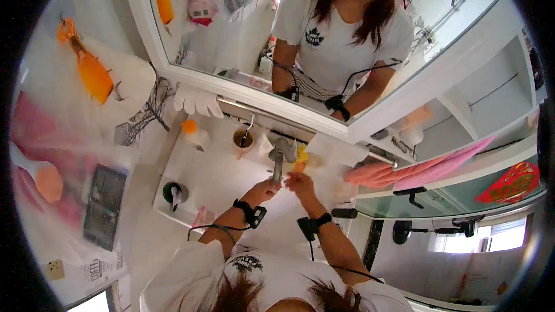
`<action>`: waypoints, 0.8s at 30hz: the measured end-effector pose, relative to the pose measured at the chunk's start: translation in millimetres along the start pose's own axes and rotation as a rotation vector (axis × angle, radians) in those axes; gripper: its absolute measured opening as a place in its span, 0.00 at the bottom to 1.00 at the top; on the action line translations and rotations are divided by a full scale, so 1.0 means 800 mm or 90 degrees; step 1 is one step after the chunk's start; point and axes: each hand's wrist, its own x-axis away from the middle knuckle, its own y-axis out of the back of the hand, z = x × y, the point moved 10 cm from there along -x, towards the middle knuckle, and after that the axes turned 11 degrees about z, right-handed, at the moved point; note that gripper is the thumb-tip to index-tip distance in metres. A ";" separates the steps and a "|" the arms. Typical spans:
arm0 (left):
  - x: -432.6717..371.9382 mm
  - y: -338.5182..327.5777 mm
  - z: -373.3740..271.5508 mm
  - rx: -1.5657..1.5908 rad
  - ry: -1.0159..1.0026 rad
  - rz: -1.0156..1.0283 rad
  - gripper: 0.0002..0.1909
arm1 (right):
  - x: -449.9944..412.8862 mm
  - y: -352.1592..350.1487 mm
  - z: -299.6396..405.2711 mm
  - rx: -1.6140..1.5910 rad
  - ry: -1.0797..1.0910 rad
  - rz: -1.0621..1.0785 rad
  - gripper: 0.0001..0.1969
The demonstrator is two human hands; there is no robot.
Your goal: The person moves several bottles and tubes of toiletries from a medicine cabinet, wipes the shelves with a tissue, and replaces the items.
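Note:
My left hand (263,191) is at the near end of a grey faucet (278,162) over the white washbasin counter (208,177); whether it grips the faucet or something small is unclear. Just to the right, my right hand (301,185) has its fingers bent close to the left one. A small orange and yellow item (300,160) shows just beyond the right fingertips; contact with it cannot be told. A mug (243,139) with a white-handled item in it stands left of the faucet. Farther left is a bottle with an orange cap (189,126).
A framed mirror (256,91) rises behind the basin. White gloves (197,100) hang from a rail at left. A dark green cup (173,195) sits at the counter's left edge. Pink and orange towels (390,173) hang at right, beneath open shelves (490,99). An orange brush (93,73) hangs on the left wall.

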 end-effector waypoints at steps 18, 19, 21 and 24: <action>0.016 -0.064 -0.056 -0.879 -0.023 -0.151 0.12 | 0.061 -0.040 0.066 0.476 0.168 -0.122 0.22; 0.023 -0.067 -0.053 -0.862 -0.087 -0.163 0.13 | 0.070 -0.062 0.053 0.572 0.110 -0.088 0.27; 0.040 -0.039 -0.030 -0.628 -0.122 -0.177 0.16 | 0.069 -0.107 0.028 0.485 0.179 0.010 0.26; 0.013 -0.187 -0.043 -0.911 -0.095 -0.027 0.16 | 0.089 -0.068 0.043 0.434 0.234 -0.033 0.24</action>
